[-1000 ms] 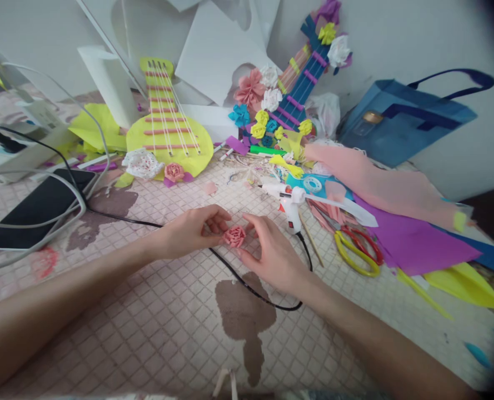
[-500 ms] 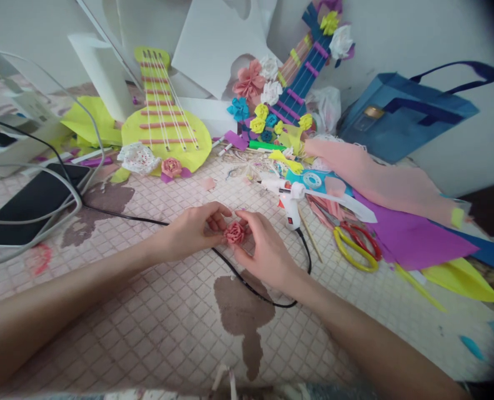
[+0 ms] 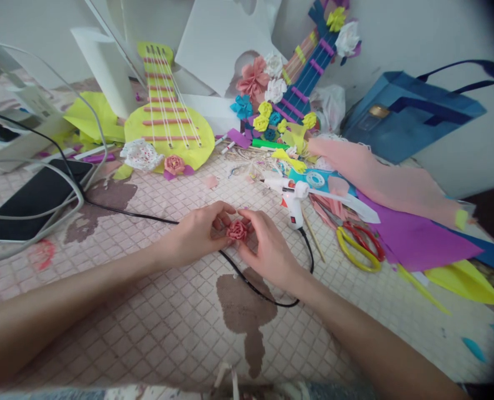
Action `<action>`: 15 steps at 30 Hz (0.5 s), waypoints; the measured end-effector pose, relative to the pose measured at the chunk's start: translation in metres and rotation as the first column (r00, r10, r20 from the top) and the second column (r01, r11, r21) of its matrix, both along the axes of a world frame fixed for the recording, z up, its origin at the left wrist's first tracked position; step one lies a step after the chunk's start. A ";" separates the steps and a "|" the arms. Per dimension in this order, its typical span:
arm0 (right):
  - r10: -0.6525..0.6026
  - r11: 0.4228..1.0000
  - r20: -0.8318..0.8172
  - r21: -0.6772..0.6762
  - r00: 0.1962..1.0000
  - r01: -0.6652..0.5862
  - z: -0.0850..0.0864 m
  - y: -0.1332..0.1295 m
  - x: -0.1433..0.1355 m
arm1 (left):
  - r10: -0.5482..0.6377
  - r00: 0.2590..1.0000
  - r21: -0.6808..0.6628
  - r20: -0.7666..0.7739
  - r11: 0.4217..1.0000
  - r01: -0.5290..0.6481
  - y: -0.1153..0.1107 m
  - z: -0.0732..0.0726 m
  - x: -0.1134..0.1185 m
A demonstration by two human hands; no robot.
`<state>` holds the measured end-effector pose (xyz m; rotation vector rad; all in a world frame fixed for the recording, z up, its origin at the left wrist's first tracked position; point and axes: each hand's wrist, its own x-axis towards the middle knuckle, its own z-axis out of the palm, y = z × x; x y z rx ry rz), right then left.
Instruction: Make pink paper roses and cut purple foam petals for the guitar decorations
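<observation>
A small pink paper rose (image 3: 237, 230) is held between my two hands above the quilted tablecloth (image 3: 167, 322). My left hand (image 3: 199, 232) pinches its left side with thumb and fingers. On the other side, the fingers of my right hand (image 3: 265, 241) curve round the flower and touch its edge. Beyond my right hand lies a white hot glue gun (image 3: 292, 203) with a small light lit and a glue stick in its back. At the back left, a yellow paper guitar (image 3: 169, 125) with white strings bears a white flower (image 3: 141, 154) and another pink rose (image 3: 174, 164).
Red-and-yellow scissors (image 3: 359, 247), a wooden stick (image 3: 313, 233) and purple paper (image 3: 417, 233) lie to the right. A black cord (image 3: 134, 214) crosses beneath my hands. A tablet (image 3: 34, 200) lies left. A blue paper guitar (image 3: 309, 83) and a blue bag (image 3: 409, 116) stand behind.
The whole view has shifted slightly. My hands keep hold of the rose in nearly the same place, with the flower turned a little between the fingers.
</observation>
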<state>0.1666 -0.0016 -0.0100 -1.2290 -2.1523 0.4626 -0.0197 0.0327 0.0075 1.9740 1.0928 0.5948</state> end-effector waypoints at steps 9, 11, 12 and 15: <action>-0.088 0.996 -0.116 -0.004 0.989 0.088 0.014 -0.002 0.008 | 0.038 0.998 0.001 0.055 0.999 -0.038 -0.002 -0.004 0.002; -0.091 0.996 -0.119 0.005 0.989 0.092 0.017 -0.002 0.009 | 0.053 0.997 0.007 0.049 0.999 -0.053 -0.003 -0.003 0.003; -0.085 0.996 -0.116 0.005 0.990 0.086 0.018 -0.001 0.009 | 0.061 0.997 0.010 0.049 0.998 -0.061 -0.003 -0.002 0.003; -0.070 0.997 -0.108 0.014 0.992 0.071 0.017 -0.001 0.009 | 0.073 0.996 0.011 0.059 0.997 -0.073 -0.005 -0.001 0.005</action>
